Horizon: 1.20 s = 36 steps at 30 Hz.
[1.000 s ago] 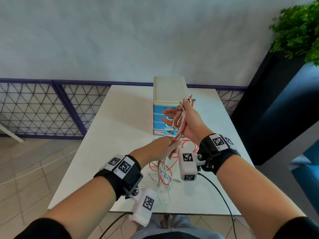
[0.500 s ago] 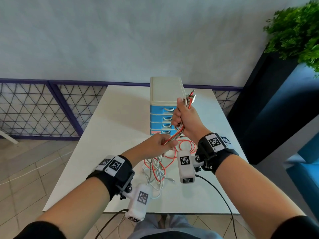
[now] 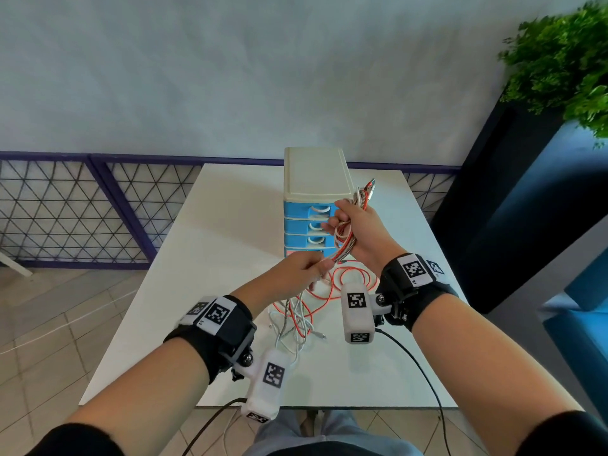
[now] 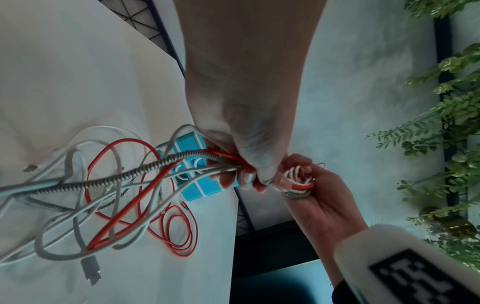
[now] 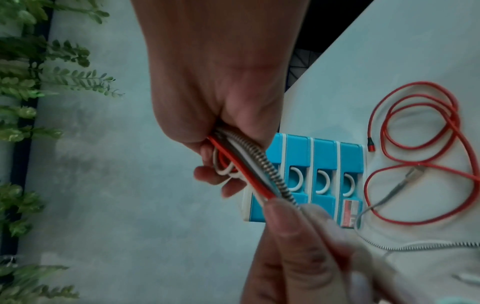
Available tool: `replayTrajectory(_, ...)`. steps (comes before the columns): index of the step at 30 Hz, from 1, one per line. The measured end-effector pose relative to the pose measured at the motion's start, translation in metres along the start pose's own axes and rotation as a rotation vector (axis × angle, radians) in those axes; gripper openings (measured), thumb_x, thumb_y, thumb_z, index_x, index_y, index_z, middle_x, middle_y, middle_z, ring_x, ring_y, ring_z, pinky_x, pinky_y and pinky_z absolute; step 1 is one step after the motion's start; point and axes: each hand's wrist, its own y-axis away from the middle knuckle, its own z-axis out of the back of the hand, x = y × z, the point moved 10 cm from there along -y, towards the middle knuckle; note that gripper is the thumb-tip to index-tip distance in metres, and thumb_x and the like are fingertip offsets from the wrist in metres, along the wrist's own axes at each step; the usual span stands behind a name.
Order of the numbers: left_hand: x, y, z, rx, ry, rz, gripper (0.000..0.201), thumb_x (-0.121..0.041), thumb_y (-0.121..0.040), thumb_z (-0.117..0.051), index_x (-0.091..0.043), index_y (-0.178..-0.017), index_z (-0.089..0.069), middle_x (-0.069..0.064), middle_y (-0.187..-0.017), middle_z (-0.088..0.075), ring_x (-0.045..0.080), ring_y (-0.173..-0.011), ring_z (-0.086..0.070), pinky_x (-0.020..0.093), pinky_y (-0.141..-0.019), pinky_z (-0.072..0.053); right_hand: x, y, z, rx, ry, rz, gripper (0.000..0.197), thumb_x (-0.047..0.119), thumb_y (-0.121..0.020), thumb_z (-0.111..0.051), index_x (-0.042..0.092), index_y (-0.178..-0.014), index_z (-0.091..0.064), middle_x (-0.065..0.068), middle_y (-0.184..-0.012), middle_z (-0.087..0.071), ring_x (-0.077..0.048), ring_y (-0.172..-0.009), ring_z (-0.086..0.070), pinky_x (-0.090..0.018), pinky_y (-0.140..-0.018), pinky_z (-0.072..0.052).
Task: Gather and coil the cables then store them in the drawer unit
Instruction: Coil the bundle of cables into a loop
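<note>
My right hand (image 3: 353, 227) holds a bundle of cables (image 3: 345, 235) above the table: red, white and a grey spiral-wrapped one, with plug ends (image 3: 370, 187) sticking up past the fist. The fingers curl round the looped strands (image 5: 226, 166). Just below, my left hand (image 3: 304, 269) pinches the same strands (image 4: 228, 162) taut. The cables' loose lengths (image 3: 296, 319) hang down to a tangle on the white table (image 3: 204, 258). A separate red cable (image 5: 415, 152) lies coiled on the table by the drawer unit (image 3: 312, 205), which is blue with a cream top, its drawers pushed in.
A purple-framed mesh fence (image 3: 82, 209) runs behind the table. A dark planter with green foliage (image 3: 566, 67) stands at the right, blue seating (image 3: 585, 324) below it. Black wires (image 3: 424, 373) from the wrist cameras hang over the table's front edge.
My right hand went from spread fingers to a fist on the bundle, then loosened slightly as more cable was laid in. My left hand has slid along the strands, staying just below the right.
</note>
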Motion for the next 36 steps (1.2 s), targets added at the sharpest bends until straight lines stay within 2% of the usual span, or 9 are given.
replayTrajectory(4,0.004,-0.002,-0.002,0.05,0.155,0.003,0.032,-0.036,-0.096,-0.048,-0.012,-0.076,-0.056,-0.01,-0.052,-0.049,0.015,-0.054,-0.052,0.033,-0.065,-0.046,0.002,0.001,-0.004,-0.007,-0.18,-0.032,0.021,0.005,-0.098,-0.041,0.012,-0.079,-0.043,0.004,-0.05,-0.039,-0.007,-0.038,-0.034,-0.019,-0.038,-0.037)
replayTrajectory(6,0.007,0.0,-0.005,0.129,0.165,0.034,0.032,-0.035,-0.096,-0.047,-0.01,-0.079,-0.057,-0.006,-0.055,-0.049,0.012,-0.055,-0.058,0.024,-0.063,-0.047,0.002,0.0,-0.001,-0.018,-0.161,-0.016,0.021,0.006,-0.099,-0.041,0.013,-0.079,-0.042,0.005,-0.05,-0.039,-0.006,-0.036,-0.03,-0.019,-0.034,-0.031)
replayTrajectory(8,0.012,0.005,-0.008,0.217,0.19,0.075,0.031,-0.033,-0.098,-0.044,-0.011,-0.08,-0.057,-0.004,-0.059,-0.05,0.012,-0.063,-0.064,0.015,-0.062,-0.046,0.002,0.0,0.003,-0.035,-0.142,0.002,0.022,0.008,-0.099,-0.041,0.013,-0.078,-0.042,0.005,-0.05,-0.04,-0.006,-0.036,-0.029,-0.019,-0.034,-0.029)
replayTrajectory(12,0.023,0.018,-0.011,0.342,0.355,0.173,0.029,-0.031,-0.099,-0.039,-0.014,-0.083,-0.056,-0.005,-0.066,-0.055,0.015,-0.078,-0.067,0.018,-0.078,-0.05,0.004,0.001,0.011,-0.072,-0.143,0.026,0.022,0.007,-0.098,-0.042,0.013,-0.077,-0.043,0.005,-0.051,-0.041,-0.007,-0.036,-0.029,-0.019,-0.034,-0.028)
replayTrajectory(21,0.03,0.023,-0.013,0.381,0.438,0.264,0.029,-0.037,-0.095,-0.045,-0.013,-0.091,-0.062,-0.004,-0.073,-0.061,0.009,-0.069,-0.06,0.024,-0.078,-0.051,0.01,0.004,0.019,-0.118,-0.156,0.043,0.016,0.008,-0.099,-0.044,0.012,-0.083,-0.045,0.004,-0.052,-0.042,-0.006,-0.036,-0.028,-0.019,-0.034,-0.028)
replayTrajectory(26,0.026,0.028,-0.019,0.427,0.459,0.251,0.033,-0.035,-0.099,-0.036,-0.012,-0.082,-0.053,0.002,-0.075,-0.06,0.023,-0.091,-0.065,0.027,-0.082,-0.051,0.012,0.002,0.024,-0.131,-0.146,0.046,0.013,0.008,-0.099,-0.042,0.011,-0.087,-0.047,0.004,-0.052,-0.042,-0.006,-0.036,-0.029,-0.018,-0.034,-0.027)
replayTrajectory(31,0.025,0.012,0.012,0.106,0.186,0.154,0.026,-0.021,-0.101,-0.04,-0.014,-0.079,-0.051,-0.005,-0.062,-0.043,0.008,-0.054,-0.046,0.022,-0.062,-0.043,0.01,-0.001,0.019,-0.078,0.11,0.015,0.013,0.009,-0.097,-0.043,0.012,-0.085,-0.048,0.001,-0.058,-0.038,-0.007,-0.039,-0.029,-0.019,-0.036,-0.029)
replayTrajectory(33,0.011,0.007,0.031,-0.026,-0.046,0.056,0.02,-0.013,-0.098,-0.044,-0.013,-0.081,-0.056,-0.009,-0.063,-0.046,0.002,-0.053,-0.044,0.011,-0.055,-0.036,0.011,0.0,0.013,-0.039,0.291,0.02,0.011,0.01,-0.097,-0.045,0.011,-0.087,-0.049,0.0,-0.06,-0.047,-0.008,-0.039,-0.037,-0.021,-0.038,-0.037)
replayTrajectory(36,-0.008,0.002,0.048,-0.123,-0.32,-0.056,0.015,-0.017,-0.095,-0.048,-0.018,-0.081,-0.055,-0.006,-0.071,-0.056,0.003,-0.067,-0.053,0.019,-0.061,-0.04,0.006,0.003,-0.002,0.061,0.489,0.009,0.01,0.012,-0.099,-0.045,0.006,-0.097,-0.052,-0.006,-0.071,-0.064,-0.013,-0.052,-0.06,-0.027,-0.053,-0.056)
